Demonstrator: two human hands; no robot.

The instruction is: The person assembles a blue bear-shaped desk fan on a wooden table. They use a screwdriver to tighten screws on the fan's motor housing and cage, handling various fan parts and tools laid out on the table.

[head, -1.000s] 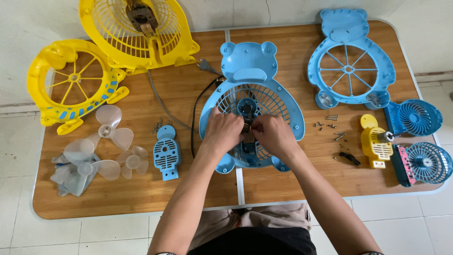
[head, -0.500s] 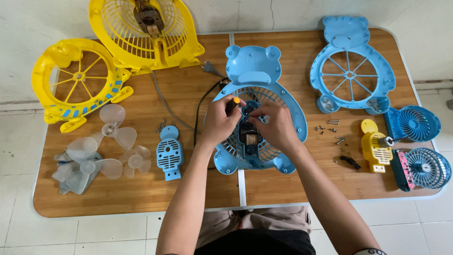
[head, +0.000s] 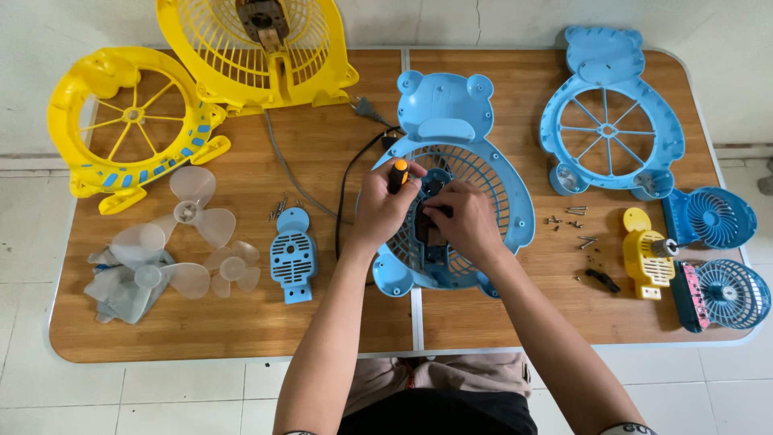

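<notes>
Over blue fan grille (head: 491, 173): left hand (head: 380, 211) grips upright screwdriver (head: 398, 174); right hand (head: 463, 221) pinches motor (head: 424, 221).

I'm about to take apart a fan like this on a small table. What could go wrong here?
1. The loose screws lie bare on the table near the right edge; a nudge from an arm could scatter them.
2. The left hand holds a screwdriver close to the right hand at the blue fan; a slip could jab the fingers.
3. The cord runs under the work and might snag.

a small repair workbench: wooden folding table (head: 241, 322) on tiled floor (head: 161, 403), strewn with dismantled fan housings (head: 612, 121) and screws (head: 576, 217).
</notes>
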